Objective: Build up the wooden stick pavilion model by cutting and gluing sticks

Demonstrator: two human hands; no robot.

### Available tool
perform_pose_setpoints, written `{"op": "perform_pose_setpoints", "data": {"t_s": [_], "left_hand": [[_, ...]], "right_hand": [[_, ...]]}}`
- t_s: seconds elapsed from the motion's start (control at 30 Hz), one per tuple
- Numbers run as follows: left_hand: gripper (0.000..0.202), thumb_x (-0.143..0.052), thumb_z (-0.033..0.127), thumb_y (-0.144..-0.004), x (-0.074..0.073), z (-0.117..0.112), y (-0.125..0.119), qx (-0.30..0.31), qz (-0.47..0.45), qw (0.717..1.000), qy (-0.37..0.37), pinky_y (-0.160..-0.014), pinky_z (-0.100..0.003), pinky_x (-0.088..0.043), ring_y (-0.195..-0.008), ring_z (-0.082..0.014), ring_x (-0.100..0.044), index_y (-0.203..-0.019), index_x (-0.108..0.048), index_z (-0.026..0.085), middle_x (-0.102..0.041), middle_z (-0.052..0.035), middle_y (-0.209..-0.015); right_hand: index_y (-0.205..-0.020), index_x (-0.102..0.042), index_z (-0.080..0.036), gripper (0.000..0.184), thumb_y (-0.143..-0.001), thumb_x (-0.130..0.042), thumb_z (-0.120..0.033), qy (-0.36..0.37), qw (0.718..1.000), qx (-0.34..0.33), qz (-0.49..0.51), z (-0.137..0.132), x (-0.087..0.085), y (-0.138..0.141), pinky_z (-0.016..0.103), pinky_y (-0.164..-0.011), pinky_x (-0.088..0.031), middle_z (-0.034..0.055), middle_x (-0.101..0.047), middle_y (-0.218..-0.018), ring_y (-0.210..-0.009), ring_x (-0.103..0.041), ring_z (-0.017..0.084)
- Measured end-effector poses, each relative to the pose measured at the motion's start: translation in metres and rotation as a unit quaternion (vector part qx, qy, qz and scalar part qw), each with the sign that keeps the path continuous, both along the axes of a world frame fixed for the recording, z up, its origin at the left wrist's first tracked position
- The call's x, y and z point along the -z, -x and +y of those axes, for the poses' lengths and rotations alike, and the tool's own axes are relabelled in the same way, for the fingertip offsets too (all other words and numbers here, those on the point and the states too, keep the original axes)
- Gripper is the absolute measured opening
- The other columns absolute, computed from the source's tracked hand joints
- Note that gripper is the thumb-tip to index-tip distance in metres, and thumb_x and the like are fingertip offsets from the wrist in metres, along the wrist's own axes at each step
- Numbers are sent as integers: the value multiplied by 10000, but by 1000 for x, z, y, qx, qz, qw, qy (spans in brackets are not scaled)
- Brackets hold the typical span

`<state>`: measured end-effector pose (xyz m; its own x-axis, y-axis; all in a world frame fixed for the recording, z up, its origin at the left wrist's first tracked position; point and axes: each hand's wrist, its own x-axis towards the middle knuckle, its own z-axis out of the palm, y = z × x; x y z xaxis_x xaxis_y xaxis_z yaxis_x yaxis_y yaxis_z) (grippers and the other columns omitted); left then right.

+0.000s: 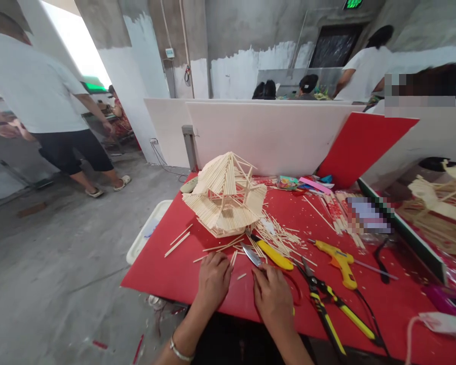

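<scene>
A metal-bladed tool [252, 255] lies near the near edge of the bench [155, 274], its grip hidden under the right hand [273, 294], whose fingers are closed round it. The left hand [215, 276] rests beside it, fingers curled down; whether they pinch anything cannot be told. Toward the far left corner stands a stick pavilion [228, 197], its back unseen. Loose sticks [289, 234] spread past it, obscuring the tip of a yellow-handled tool [275, 255]. Rightward lie shears [314, 285] and a glue gun [340, 261]; farther, a pixelated object [368, 214] is unreadable.
</scene>
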<state>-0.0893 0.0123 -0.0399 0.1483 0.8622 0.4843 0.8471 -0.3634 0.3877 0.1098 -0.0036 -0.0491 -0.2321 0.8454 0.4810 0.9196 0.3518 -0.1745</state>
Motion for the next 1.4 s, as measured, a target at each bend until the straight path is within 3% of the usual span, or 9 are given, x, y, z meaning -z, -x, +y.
{"op": "perform_pose_setpoints", "data": {"t_s": [0.33, 0.57, 0.77, 0.93, 1.4], "left_hand": [[149, -573, 205, -912, 9, 3, -1, -9, -18, 999, -27, -790, -384, -442, -861, -224, -576, -813, -682, 226, -676, -66, -915], [201, -530, 224, -938, 12, 0, 1, -10, -38, 999, -13, -820, -378, -453, -891, -218, -580, -829, -698, 222, -684, -74, -924], [214, -513, 198, -933, 5, -4, 7, -105, -41, 993, -27, -901, -442, -433, -1075, -271, -573, -912, -721, 246, -690, -79, -1131], [226, -519, 208, -933, 8, 4, 16, -152, -42, 987, -23, -952, -478, -390, -1136, -299, -563, -1050, -707, 252, -676, -102, -1200], [203, -532, 225, -939, 11, 10, 21, -151, 14, 988, 5, -767, -403, -378, -953, -267, -573, -879, -725, 245, -708, -77, -1012]], "right_hand": [[-1108, -710, -247, 290, -934, -482, -202, 27, 1000, 6, 9, -3, -2, 4, 394, -870, -476, 116, -635, -1133, -1006, -585, 252], [-1129, -699, -236, 295, -975, -448, -267, 24, 996, -20, 87, -4, -5, 5, 399, -903, -462, 114, -655, -1090, -1023, -586, 237], [-1131, -700, -212, 283, -972, -478, -284, 6, 997, -3, 83, -3, -13, -2, 392, -943, -441, 114, -657, -1118, -1061, -570, 230], [-1139, -699, -199, 282, -966, -497, -293, 21, 998, 4, 58, -3, -14, -5, 391, -943, -440, 112, -655, -1108, -1050, -558, 231], [-1159, -694, -194, 290, -960, -484, -212, 29, 998, 18, 57, -6, -7, -8, 382, -965, -434, 105, -639, -1147, -1079, -530, 227]]}}
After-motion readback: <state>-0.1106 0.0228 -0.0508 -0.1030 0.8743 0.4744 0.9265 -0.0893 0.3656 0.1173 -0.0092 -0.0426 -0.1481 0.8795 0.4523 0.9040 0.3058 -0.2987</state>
